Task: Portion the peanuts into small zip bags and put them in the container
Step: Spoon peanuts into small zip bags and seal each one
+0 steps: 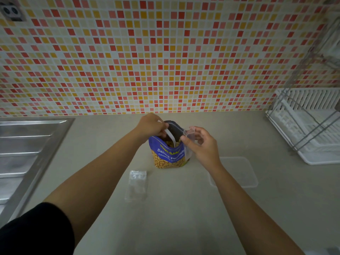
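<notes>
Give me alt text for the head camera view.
The left hand holds a white spoon in an open Salted Peanuts bag; the right hand pinches a small zip bag beside it. A spare zip bag and clear container lie on the counter.

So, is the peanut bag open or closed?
Open: the peanut bag gapes on top, peanuts show inside, the left hand holds a spoon in it.

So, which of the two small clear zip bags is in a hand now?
The zip bag right of the peanut bag: the right hand pinches it upright. The other zip bag lies flat on the counter, untouched.
</notes>
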`<action>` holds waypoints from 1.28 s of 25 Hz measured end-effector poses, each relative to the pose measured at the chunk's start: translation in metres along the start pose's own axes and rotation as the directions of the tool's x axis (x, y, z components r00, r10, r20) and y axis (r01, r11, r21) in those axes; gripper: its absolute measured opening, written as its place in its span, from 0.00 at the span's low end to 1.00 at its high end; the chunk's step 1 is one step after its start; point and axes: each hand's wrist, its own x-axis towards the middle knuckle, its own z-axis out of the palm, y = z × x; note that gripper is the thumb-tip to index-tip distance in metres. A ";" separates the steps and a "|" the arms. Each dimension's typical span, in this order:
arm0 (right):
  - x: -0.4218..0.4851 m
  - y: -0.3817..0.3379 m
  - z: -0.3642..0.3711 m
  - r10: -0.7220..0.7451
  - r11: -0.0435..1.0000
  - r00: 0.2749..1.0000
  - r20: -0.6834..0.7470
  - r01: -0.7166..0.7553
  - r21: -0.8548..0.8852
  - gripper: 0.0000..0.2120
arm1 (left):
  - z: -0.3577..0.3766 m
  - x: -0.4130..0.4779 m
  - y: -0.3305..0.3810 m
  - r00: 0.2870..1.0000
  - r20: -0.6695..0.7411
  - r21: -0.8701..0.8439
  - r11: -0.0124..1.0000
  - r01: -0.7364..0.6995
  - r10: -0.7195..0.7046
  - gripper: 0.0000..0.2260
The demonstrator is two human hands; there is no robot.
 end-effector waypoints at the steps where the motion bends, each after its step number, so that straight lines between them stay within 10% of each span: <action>1: 0.000 0.000 0.000 0.000 1.000 1.000 0.004 0.000 -0.005 0.22 | -0.003 0.000 -0.001 1.000 -0.011 -0.039 0.999 0.019 -0.020 0.08; 15: -0.002 -0.009 0.003 -0.028 0.995 0.999 0.015 0.030 -0.094 0.24 | -0.040 -0.006 -0.028 0.972 -0.076 -0.451 0.877 0.164 -0.220 0.10; 22: 0.002 -0.020 0.010 -0.191 0.849 0.981 0.034 0.182 -0.497 0.25 | -0.056 -0.001 -0.019 0.956 -0.133 -0.533 0.832 0.154 -0.263 0.09; 32: 0.006 -0.024 0.016 -0.115 0.849 0.993 0.031 0.115 -0.516 0.26 | -0.061 0.000 0.009 0.975 -0.108 -0.455 0.882 0.123 -0.192 0.10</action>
